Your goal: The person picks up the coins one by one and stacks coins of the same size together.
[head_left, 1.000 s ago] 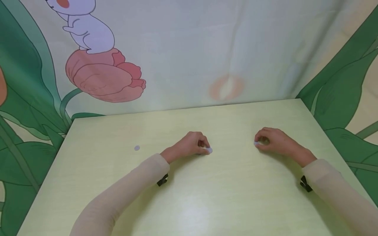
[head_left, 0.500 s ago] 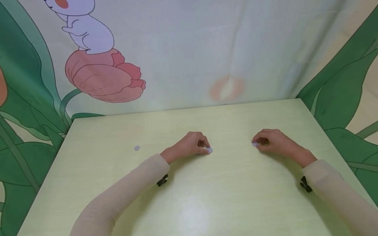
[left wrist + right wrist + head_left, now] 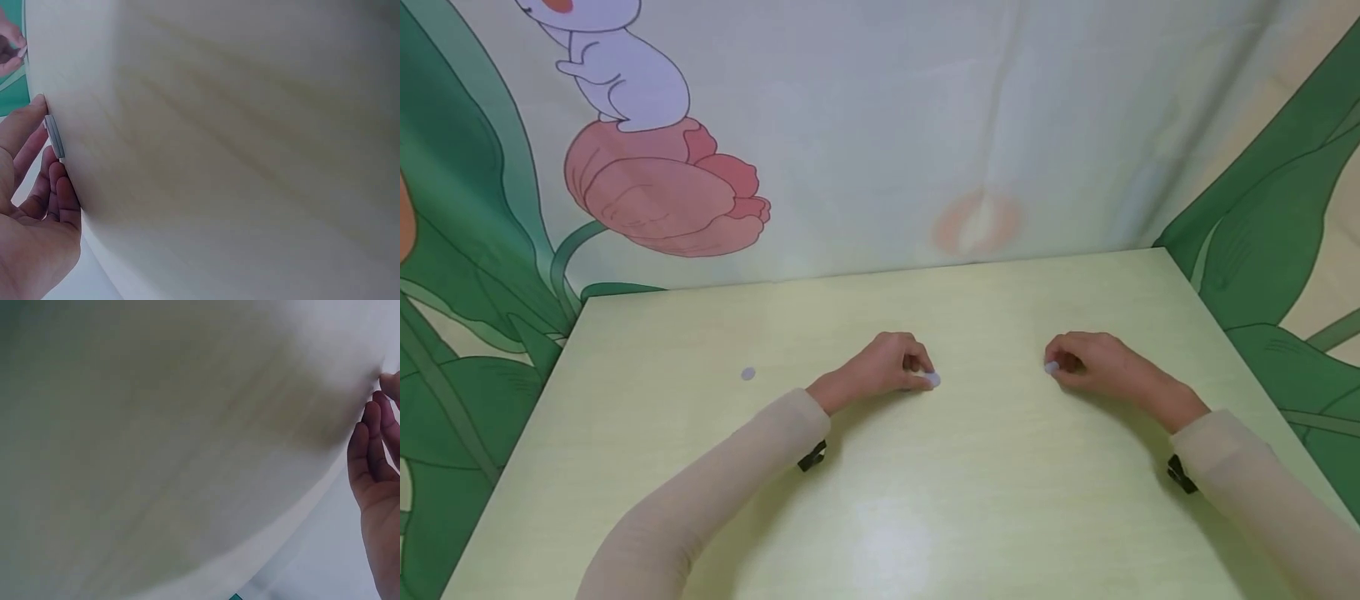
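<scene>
Low over the middle of the pale table, my left hand (image 3: 887, 365) pinches a small pale lavender disc (image 3: 932, 380) between thumb and fingers. Edge-on in the left wrist view, this disc (image 3: 54, 136) looks layered, like thin discs stacked together, right at the tabletop. My right hand (image 3: 1093, 360), farther right, holds another small pale disc (image 3: 1051, 367) at its fingertips. In the right wrist view, curved fingers (image 3: 369, 447) show at the right edge, and they hide the disc. A third disc (image 3: 748, 374) lies flat on the table, left of my left hand.
The light wood-grain table (image 3: 880, 500) reaches back to a printed cloth (image 3: 850, 150) with a cartoon animal on a pink flower. Large green leaf prints (image 3: 1262, 233) flank both sides. A black strap (image 3: 812, 456) hangs under the left sleeve.
My right hand shifts slightly left with its disc, then slightly back right. The left hand keeps its place and its grip. The disc lying on the table stays put.
</scene>
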Demonstrator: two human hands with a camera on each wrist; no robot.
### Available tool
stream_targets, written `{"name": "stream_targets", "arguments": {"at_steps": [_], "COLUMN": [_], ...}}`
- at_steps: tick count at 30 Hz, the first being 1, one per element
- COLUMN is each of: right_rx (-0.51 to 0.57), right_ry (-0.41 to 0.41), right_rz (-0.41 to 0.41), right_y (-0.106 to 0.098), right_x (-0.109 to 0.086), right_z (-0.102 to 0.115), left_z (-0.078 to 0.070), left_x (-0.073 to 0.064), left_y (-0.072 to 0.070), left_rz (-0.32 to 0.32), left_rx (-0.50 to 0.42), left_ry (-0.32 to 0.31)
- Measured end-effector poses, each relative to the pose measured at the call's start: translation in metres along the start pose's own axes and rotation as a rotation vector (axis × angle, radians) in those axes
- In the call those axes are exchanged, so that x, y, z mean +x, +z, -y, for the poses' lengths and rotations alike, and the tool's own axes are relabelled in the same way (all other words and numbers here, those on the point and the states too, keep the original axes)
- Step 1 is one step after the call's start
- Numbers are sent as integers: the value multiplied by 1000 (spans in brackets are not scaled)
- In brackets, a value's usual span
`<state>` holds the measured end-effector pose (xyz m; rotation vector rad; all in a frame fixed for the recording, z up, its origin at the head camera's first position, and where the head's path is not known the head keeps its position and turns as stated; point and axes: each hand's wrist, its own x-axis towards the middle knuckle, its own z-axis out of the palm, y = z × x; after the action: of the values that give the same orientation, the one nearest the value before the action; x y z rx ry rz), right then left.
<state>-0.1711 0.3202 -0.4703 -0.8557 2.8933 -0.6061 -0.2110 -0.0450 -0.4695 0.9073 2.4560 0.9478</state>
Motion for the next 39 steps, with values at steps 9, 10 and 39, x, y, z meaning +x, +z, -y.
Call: {"name": "stream_targets", "arguments": {"at_steps": [9,10,39], "right_rx": [79,106,224], "right_ry": [15,37,31], "right_rz": [-21,-16,-53], "right_y": [-4,-4,6], "right_x": [-9,-11,4], "right_z": [1,1,6], "left_z": [0,0,0], "left_x": [0,0,1], "left_y": [-1,-1,-2], "left_rz": [-4,-4,1], "left_rx": [-11,-10,4], "left_ry": [-7,-9,-4]}}
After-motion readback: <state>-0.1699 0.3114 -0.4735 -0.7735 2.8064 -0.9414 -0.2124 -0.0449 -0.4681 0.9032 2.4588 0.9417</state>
